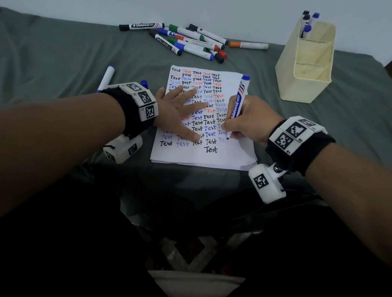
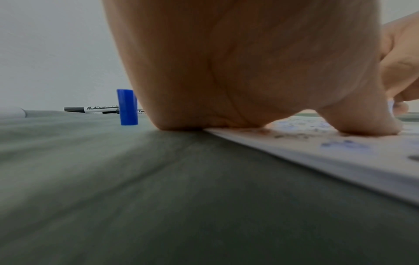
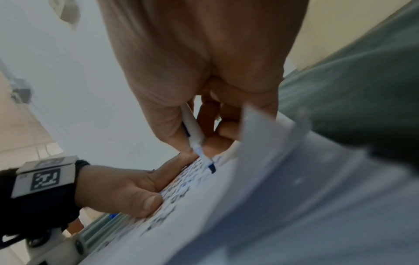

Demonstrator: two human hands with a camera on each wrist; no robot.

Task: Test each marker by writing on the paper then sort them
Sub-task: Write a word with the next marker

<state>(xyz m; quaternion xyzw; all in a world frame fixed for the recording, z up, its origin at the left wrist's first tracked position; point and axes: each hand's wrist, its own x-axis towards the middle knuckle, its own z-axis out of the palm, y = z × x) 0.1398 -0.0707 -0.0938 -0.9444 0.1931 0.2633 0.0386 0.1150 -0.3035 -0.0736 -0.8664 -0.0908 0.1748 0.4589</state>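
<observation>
Right hand (image 1: 247, 121) grips a blue whiteboard marker (image 1: 238, 105) in a writing hold, thumb and fingers curled round its barrel, the blue end pointing up and away. Its dark tip (image 3: 212, 168) meets the sheet at the right end of a lower row, beside a faint blue stroke. Left hand (image 1: 180, 112) lies flat with straight, spread fingers, pressing on the paper (image 1: 230, 156); the left wrist view shows the heel of the palm at the sheet's left edge and the thumb (image 2: 367, 123) on the page. The paper, with at least 1 more sheet under it, sits in the middle of a grey-green cloth-covered bench (image 1: 60, 61) and is filled with rows of the word "Test" in black, red and blue. Its near right corner curls up in the right wrist view.

Just left of the left wrist a loose blue cap (image 2: 127, 107) stands upright on the cloth, and a white marker with a blue end (image 1: 107, 77) lies near it. At the far side of the bench is a loose pile of markers (image 1: 190, 41) with black, blue, green and red caps, an orange-capped one (image 1: 248, 45) lying just to its right. At the far right stands a cream plastic organiser (image 1: 304, 85) with stepped compartments; several blue and black capped markers (image 1: 307, 23) stand upright in its far, tallest compartment.
</observation>
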